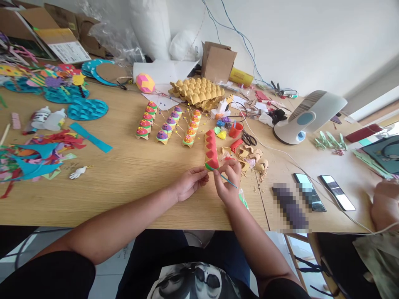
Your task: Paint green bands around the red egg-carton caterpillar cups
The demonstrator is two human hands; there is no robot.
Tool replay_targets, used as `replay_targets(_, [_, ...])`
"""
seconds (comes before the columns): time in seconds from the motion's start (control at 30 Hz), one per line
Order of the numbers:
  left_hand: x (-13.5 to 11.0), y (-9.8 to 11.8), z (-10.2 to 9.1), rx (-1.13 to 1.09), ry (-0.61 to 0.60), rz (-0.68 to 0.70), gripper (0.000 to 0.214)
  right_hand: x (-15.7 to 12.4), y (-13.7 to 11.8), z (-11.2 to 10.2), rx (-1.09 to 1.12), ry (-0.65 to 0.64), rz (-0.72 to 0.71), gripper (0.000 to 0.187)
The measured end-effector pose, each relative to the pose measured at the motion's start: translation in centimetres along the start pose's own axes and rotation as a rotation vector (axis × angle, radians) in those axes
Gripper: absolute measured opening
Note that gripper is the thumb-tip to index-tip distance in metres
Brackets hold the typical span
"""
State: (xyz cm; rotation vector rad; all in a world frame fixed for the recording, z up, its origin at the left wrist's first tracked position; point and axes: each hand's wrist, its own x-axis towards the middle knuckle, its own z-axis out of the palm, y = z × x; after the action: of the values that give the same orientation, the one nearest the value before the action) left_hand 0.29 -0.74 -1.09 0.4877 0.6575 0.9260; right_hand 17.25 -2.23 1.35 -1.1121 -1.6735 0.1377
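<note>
A strip of egg carton [211, 143] with red-covered bumps and a green and blue band at its near end lies in front of me. My left hand [190, 182] pinches that near end from the left. In my right hand [229, 182] is a thin blue stick [230, 181], its tip hidden by the fingers beside the green band. Farther back stand three decorated carton strips: a red one [146, 121], a purple one [170, 123] and an orange one [192, 128], with pins stuck up from them.
To the right lie torn carton scraps [257, 160], black scissors [249, 139], a red cup [236, 130] and a white fan [307, 118]. Stacked egg trays [198, 91] sit behind. Two phones [310, 193] lie near another person's arm [386, 203]. Coloured scraps [31, 162] cover the left.
</note>
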Motion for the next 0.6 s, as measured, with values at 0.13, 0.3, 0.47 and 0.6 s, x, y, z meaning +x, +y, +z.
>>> replay_targets(0.13, [0.0,-0.1,-0.2,0.005,0.022,-0.018,0.037,-0.2,-1.0,-1.6,0.098,0.084,0.006,0.026])
replay_targets(0.3, [0.1,-0.2,-0.3,0.045,0.022,0.002,0.037,0.2,-3.3,-4.0,0.273,0.259,0.025,0.035])
replay_targets(0.47, [0.1,-0.3,-0.1,0.018,0.044,-0.008,0.042,0.0,-7.9,-8.8,0.554,0.104,0.123,0.038])
replay_targets(0.6, [0.1,-0.3,0.0,0.005,0.060,-0.027,0.044,-2.3,-11.1,-11.3,0.576,0.074,0.108,0.047])
